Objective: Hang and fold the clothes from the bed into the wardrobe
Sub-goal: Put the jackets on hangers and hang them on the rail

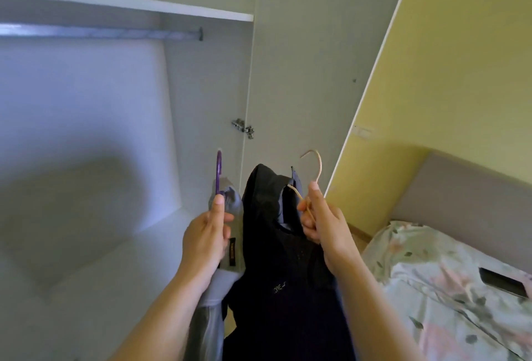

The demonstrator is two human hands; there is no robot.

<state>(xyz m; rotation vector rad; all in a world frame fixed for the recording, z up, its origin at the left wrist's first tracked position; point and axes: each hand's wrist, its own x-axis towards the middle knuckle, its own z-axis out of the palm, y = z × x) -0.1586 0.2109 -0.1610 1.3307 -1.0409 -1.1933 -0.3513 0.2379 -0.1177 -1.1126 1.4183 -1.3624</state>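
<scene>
we face the open wardrobe (86, 101), its rail (100, 33) just under the shelf (144, 6). our left hand (205, 241) curls around the purple hanger (219, 167), which carries a grey garment (230, 205). our right hand (319, 222) pinches the beige hanger (315, 165) bearing a dark garment (276, 274). both hang well below the rail, beside the bed (417, 260).

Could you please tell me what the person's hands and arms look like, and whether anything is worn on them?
Both are bare. The left hand and the right hand wear no gloves, and no ring, watch or bracelet shows. No sleeve shows on either arm as far as the picture's lower edge; anything worn higher up is out of view.
</scene>
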